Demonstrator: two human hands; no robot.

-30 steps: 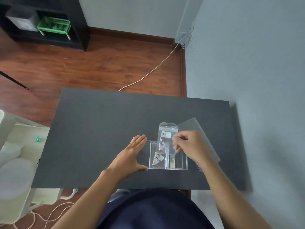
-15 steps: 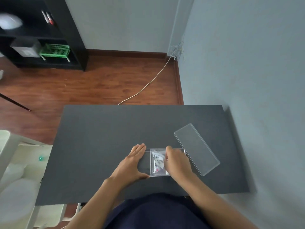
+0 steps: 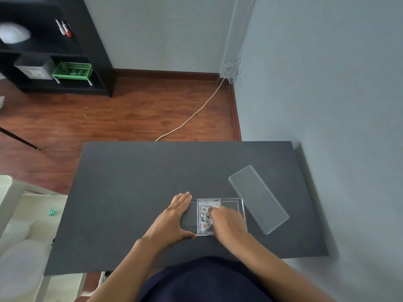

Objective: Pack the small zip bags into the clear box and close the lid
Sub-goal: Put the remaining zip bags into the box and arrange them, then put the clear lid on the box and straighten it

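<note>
- Leaning over the near edge of the dark grey rectangular desk (image 3: 130, 192) is one person in dark blue clothing, with two bare forearms reaching forward.
- One left hand (image 3: 172, 223) lies flat and open on the desk, fingers together, its grip wide and empty, touching the left wall of the one clear rectangular plastic box (image 3: 238, 203).
- One right hand (image 3: 226, 221) reaches down into the box, fingers bent onto the small clear zip bags (image 3: 205, 216); whether its grip pinches them I cannot tell.
- The bags lie inside the box, in its left part; how many I cannot count.
- One clear flat rectangular lid (image 3: 258, 198) lies on the desk at an angle, touching the box's right far corner.
- One pale cable (image 3: 192, 118) crosses the wooden floor beyond.
</note>
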